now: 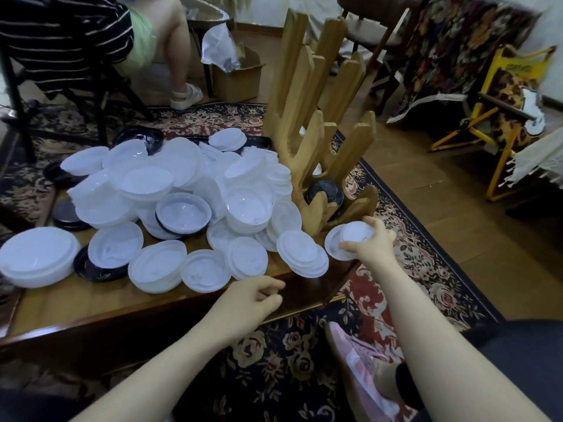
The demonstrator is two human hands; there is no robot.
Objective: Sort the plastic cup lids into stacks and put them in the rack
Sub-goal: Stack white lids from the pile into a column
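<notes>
At nine o'clock from the centre of your view, a heap of white lids (pixel 170 190) covers the wooden worktop (pixel 91 303), with a few black lids (pixel 100 271) poking out beneath the pile. Single white lids lie flat along the near edge of the heap, at about seven o'clock from its middle.

Your left hand (pixel 253 296) hovers over the worktop's front edge, at five o'clock from the heap; its fingers are loosely curled and it holds nothing.

At one o'clock from that hand stands the wooden rack (pixel 316 138), its tall slats rising from the worktop's right end. A black lid (pixel 324 193) sits low between the slats.

Your right hand (pixel 373 242) is at six o'clock from the rack, just beside its base. Its fingers and thumb pinch a small stack of white lids (pixel 347 242), which sits at the worktop's right corner, touching or nearly touching the lowest slat.

At twelve o'clock, beyond the heap, a seated person (pixel 76 41) in a striped top is partly in view, and a cardboard box (pixel 237 77) stands on the floor.
</notes>
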